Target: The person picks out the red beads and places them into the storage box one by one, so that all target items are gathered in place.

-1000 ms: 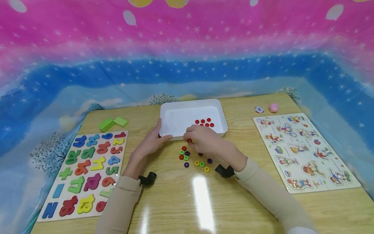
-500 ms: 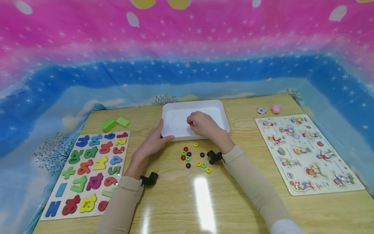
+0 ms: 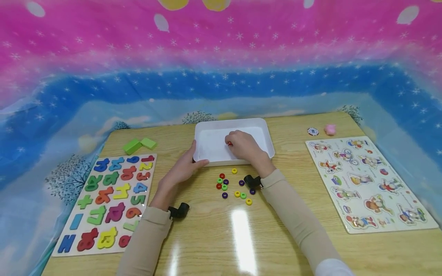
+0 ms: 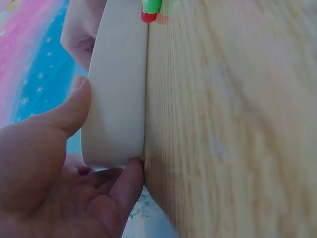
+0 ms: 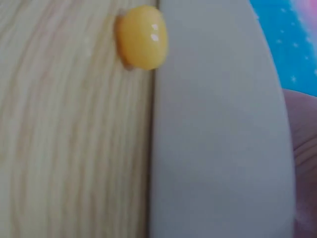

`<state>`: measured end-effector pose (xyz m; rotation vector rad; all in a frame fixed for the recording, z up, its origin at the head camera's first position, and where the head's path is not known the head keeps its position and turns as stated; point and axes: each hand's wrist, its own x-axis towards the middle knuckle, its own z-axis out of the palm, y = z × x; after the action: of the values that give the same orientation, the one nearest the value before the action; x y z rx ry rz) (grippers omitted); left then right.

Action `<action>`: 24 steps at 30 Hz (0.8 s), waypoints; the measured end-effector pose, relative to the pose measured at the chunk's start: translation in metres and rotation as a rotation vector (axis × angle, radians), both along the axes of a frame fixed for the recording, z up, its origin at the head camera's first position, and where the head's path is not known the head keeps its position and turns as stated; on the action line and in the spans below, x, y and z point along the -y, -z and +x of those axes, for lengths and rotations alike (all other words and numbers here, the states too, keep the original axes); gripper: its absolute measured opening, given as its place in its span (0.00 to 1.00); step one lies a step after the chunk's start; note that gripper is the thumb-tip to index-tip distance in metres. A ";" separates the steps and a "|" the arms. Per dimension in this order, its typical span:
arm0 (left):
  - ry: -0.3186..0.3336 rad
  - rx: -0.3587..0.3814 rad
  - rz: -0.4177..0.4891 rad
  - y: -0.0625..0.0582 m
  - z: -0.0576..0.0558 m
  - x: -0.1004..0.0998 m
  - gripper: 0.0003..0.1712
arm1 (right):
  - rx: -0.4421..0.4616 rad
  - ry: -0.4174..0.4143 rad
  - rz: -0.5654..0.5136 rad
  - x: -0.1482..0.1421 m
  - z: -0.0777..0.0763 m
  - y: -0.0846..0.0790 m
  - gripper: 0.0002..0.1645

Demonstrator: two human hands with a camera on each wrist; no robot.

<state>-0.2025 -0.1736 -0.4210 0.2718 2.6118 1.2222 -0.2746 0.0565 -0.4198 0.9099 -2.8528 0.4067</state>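
A white tray [image 3: 210, 143] stands at the back middle of the table. My left hand [image 3: 181, 166] grips its near left corner; in the left wrist view the thumb [image 4: 74, 106] lies at the rim and a fingertip touches the base. Inside the tray, my right hand [image 3: 244, 145] pinches a red bead [image 3: 229, 143] low over the floor. Other red beads seen earlier in the tray are hidden behind this hand. A yellow bead [image 5: 143, 37] lies on the table close to the tray's front wall. The right wrist view shows mostly that wall, hiding the fingers.
Several loose beads, including a green bead [image 3: 243, 196] and a purple bead [image 3: 225, 195], lie before the tray. A number puzzle board [image 3: 81, 245] and green blocks [image 3: 132, 146] are left. A picture puzzle board [image 3: 345, 226], a chip [image 3: 313, 131] and a pink toy [image 3: 330, 129] are right.
My right hand has moved from the tray's front edge into the tray, carrying the red bead, then lowered slightly. The yellow bead near the tray came into sight. My left hand stays on the corner.
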 end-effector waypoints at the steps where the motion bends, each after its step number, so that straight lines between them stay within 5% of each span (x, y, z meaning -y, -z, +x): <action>1: 0.000 0.001 0.004 0.000 0.000 0.000 0.52 | 0.003 0.000 -0.004 -0.001 0.000 -0.001 0.09; 9: 0.010 0.007 0.029 -0.001 0.001 0.000 0.52 | 0.087 -0.052 -0.036 -0.007 0.014 -0.019 0.10; 19: 0.019 0.000 0.030 0.000 0.000 0.000 0.52 | 0.199 -0.222 -0.093 -0.014 0.053 -0.030 0.10; 24: 0.024 -0.012 0.030 0.000 0.001 0.000 0.51 | 0.126 -0.314 -0.037 -0.007 0.070 -0.028 0.11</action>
<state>-0.2016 -0.1733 -0.4212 0.3162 2.5946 1.2568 -0.2051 0.0637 -0.3918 1.3772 -2.8022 0.5643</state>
